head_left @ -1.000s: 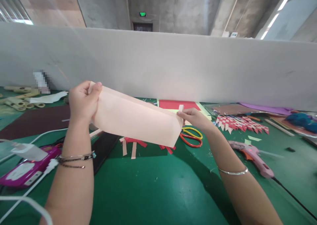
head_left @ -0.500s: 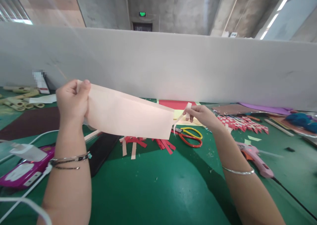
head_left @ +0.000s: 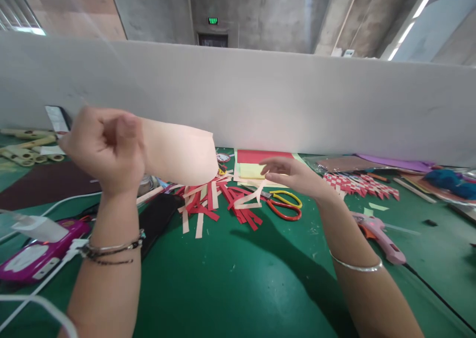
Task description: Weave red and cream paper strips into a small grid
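Holding a pale paper sheet (head_left: 178,152) aloft over the green worktop (head_left: 223,288): this appears to be a handling step, one-handed. Nearest on the worktop, a purple socket block (head_left: 48,263) lies at left, and a pink glue gun (head_left: 375,225) at right, its handle angled towards the person.

Farther in, scissors (head_left: 288,218) rest with yellow and red handles facing the person. Beside them, red paper strips (head_left: 211,214) lie in a loose heap with pale ones. A folded pale paper strip (head_left: 248,205) shows over the heap, its upper tip just below the right hand (head_left: 297,174); whether it touches the heap cannot be told. Right fingers loosely curled and apart, nothing seen between them.

Left hand (head_left: 107,149) blurred; fingers clamped on the sheet's left end. Sheet's long axis runs left to right, dipping slightly; free end points right, lower corner curved, broad face towards the person. Judgement: steadying the sheet would call for a second grip on that free end.

Beyond: yellow paper (head_left: 251,171), then red paper (head_left: 247,156), against a pale partition (head_left: 238,95).
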Demonstrator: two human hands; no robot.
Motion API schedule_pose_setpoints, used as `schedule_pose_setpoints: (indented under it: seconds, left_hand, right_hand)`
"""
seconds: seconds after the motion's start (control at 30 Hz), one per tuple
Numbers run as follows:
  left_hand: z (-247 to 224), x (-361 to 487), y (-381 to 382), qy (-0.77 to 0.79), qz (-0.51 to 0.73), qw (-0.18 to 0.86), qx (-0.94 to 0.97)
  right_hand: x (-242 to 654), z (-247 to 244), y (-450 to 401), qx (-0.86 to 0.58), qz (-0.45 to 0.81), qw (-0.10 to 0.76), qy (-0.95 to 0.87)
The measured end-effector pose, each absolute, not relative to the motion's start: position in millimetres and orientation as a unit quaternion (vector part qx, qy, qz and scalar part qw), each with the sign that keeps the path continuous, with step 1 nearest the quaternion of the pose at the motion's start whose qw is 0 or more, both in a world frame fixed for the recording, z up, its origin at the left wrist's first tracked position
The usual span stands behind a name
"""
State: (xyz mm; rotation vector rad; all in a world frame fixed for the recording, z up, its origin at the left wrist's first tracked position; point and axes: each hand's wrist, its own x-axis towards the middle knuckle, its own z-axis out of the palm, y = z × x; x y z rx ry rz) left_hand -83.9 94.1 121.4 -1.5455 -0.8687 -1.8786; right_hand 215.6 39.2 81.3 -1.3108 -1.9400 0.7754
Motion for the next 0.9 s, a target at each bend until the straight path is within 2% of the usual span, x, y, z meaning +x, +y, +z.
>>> schedule_pose_setpoints:
  seconds: [0.07, 0.23, 0.43, 0.7, 0.9]
  left_hand:
    - [125, -72, 77, -0.318, -0.688, 0.297, -0.581]
    - [127, -59, 58, -0.292, -0.679, 0.321, -0.592]
    - [124, -54, 58, -0.25, -0.702, 0.35, -0.568]
    - [121, -64, 78, -0.3, -0.765, 0.224, -0.524]
    - [113, -80, 110, -0.307, -0.768, 0.181, -0.532]
  right_hand:
    - [215, 75, 42, -0.503, 0.303, 0.37, -0.719]
    - [208, 60, 50, -0.494, 0.373, 0.382, -0.686]
    - [205, 40, 63, -0.357, 0.544, 0.41, -0.639]
    - [201, 10, 76, -0.316, 0.64, 0.459, -0.529]
    - [211, 19, 79, -0.373, 0.605, 0.496, -0.5]
